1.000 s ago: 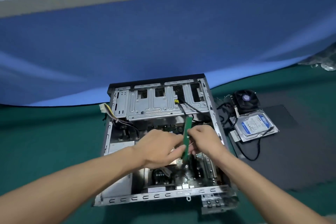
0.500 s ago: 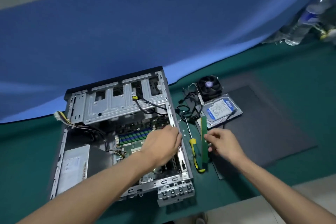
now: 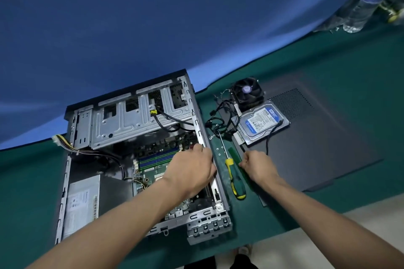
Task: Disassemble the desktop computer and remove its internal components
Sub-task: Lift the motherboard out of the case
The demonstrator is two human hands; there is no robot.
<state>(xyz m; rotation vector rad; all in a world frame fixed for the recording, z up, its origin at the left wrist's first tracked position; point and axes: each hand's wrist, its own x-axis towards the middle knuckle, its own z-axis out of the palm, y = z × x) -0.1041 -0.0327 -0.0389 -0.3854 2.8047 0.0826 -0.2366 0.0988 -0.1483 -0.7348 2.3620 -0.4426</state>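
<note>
The green-covered table (image 3: 32, 181) fills the lower frame below a blue backdrop (image 3: 153, 28). Left of centre lies the open grey metal computer case (image 3: 122, 122), its green motherboard (image 3: 157, 159) exposed and a silver power supply box (image 3: 80, 203) at lower left. A dark grey side panel (image 3: 317, 148) lies flat at right, carrying a blue-labelled hard drive (image 3: 261, 123) and a black cooling fan (image 3: 248, 91) near its top left corner. Between case and panel lies a yellow-and-green-handled screwdriver (image 3: 235, 179). The left hand (image 3: 192, 170) rests over the case's right wall, fingers curled; whether they grasp anything I cannot tell. The right hand (image 3: 258, 165) pinches a thin green memory stick (image 3: 237, 159), just beside the screwdriver.
</note>
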